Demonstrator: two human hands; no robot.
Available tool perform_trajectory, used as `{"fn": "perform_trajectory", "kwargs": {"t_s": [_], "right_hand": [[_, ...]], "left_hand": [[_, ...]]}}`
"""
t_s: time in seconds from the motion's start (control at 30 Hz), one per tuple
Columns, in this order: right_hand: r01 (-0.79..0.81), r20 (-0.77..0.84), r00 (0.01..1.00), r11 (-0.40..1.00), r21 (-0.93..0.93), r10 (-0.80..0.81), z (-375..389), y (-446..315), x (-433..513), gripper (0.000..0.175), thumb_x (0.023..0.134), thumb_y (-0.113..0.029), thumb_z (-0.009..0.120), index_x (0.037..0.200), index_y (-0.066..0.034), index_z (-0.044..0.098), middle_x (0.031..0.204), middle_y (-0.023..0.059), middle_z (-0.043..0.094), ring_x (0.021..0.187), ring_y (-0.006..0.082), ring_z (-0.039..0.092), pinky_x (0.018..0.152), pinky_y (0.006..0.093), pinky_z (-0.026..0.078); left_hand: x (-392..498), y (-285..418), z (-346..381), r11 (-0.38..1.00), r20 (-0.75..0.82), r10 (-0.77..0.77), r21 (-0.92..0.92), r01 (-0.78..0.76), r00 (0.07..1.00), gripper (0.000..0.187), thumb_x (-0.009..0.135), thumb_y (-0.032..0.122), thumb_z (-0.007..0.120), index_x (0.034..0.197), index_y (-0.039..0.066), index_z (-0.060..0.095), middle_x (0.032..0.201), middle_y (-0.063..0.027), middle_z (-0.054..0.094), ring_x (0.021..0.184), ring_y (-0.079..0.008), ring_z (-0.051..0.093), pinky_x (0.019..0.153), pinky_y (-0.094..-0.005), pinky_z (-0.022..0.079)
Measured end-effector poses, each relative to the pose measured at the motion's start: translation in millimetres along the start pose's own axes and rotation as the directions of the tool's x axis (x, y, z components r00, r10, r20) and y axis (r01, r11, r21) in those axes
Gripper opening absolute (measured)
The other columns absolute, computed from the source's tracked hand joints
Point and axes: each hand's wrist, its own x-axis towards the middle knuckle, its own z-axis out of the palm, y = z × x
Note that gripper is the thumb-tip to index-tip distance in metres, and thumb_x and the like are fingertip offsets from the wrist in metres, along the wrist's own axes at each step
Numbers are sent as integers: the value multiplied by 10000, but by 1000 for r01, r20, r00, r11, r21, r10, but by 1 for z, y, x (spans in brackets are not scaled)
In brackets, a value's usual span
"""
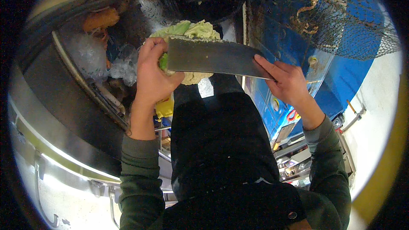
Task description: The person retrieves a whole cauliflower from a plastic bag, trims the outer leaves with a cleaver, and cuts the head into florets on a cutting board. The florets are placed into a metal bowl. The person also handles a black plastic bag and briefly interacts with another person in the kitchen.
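A wide cleaver [207,56] lies almost level across the view, its broad steel blade hiding much of what is beneath. Pale bits cling along the blade's far edge. At the blade's right end, my right hand [286,78] grips the cleaver, one finger laid along the flat; the handle is hidden. My left hand [151,70] holds the left side of a leafy vegetable head, seemingly a cauliflower [195,78], next to the blade's left end. Crinkled light-green leaves [203,28] show past the far edge. Whether the blade touches the head cannot be told.
Beyond the hands stands a black bin [204,4] with pale scraps inside. Clear plastic bags [123,65] and an orange item [100,19] lie left, behind a metal rail [83,76]. A dark net [348,25] hangs right by blue panels [338,83]; red-handled scissors [291,115] are lower.
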Motion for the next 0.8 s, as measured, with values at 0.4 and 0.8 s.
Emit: {"fn": "perform_trajectory", "kwargs": {"t_s": [0.4, 0.8], "right_hand": [[-253, 24, 967, 945, 206, 253, 14, 5, -3, 529, 845, -110, 662, 1368, -188, 659, 775, 178, 663, 661, 372, 647, 662, 465, 555], [-116, 1, 993, 993, -19, 116, 8, 11, 3, 572, 862, -201, 700, 1422, -261, 602, 791, 140, 676, 689, 377, 665, 639, 484, 565]], "left_hand": [[3, -6, -5, 998, 12, 35, -50, -34, 999, 363, 580, 60, 728, 927, 48, 620, 1132, -149, 552, 1108, -365, 569, 992, -391, 463], [2, -14, -7, 992, -17, 120, -33, -121, 993, 376, 559, 49, 728, 919, 54, 622, 1130, -144, 545, 1105, -356, 556, 1000, -408, 452]]}}
